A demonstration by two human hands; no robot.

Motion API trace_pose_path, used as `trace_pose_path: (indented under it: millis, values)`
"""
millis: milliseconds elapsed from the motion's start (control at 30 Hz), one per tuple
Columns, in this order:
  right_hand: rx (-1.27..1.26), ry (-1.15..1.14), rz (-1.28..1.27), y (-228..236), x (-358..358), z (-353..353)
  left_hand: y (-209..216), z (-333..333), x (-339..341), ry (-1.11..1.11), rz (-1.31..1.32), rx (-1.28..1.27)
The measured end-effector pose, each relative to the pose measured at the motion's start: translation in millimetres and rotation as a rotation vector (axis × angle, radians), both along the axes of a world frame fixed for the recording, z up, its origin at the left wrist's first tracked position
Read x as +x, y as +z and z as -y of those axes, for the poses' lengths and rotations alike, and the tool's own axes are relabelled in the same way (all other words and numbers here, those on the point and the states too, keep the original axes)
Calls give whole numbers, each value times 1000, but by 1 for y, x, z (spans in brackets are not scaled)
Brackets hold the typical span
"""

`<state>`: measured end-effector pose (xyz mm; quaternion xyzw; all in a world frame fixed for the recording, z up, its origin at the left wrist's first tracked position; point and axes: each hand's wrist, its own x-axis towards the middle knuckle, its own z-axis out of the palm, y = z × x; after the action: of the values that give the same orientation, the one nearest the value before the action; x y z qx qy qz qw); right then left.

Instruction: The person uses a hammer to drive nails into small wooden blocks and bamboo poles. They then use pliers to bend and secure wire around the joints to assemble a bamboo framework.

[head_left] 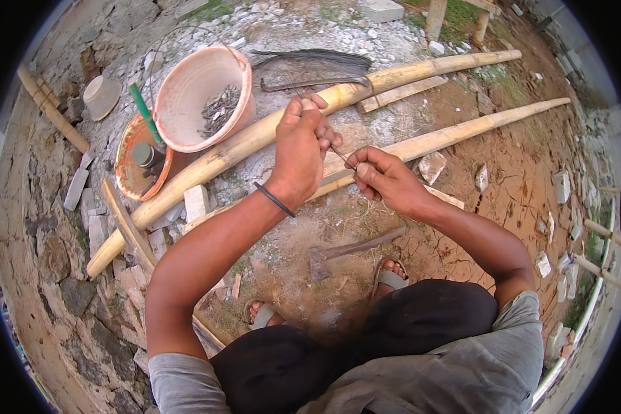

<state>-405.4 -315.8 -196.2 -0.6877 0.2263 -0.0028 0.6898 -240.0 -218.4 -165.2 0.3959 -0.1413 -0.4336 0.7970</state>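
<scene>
and here's the left hand (305,131), fingers curled tight, pinching a thin dark wire (343,159), while the right hand (379,178) grips it too, thumb pressed to forefinger! the wire spans the gap between them, over two long, pale-yellow bamboo poles (210,153). down on the brown earthen ground (332,297), a hatchet with a rusty head and wooden handle (319,264) lies near the sandalled feet (391,274). toward the ground's left edge, a pinkish round bucket (192,84) holds small grey pieces (221,109); toward its far edge, a loose bundle of thin black strands (317,61)!
</scene>
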Motion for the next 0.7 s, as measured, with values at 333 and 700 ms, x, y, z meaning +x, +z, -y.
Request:
trace_pose_path:
  millis: [333,700]
  values:
    - [-324,19,30,-16,-79,34,-61,30,-25,-542,308,200]
    - [-506,-165,-357,-108,-194,11,-131,45,15,-479,1360,672]
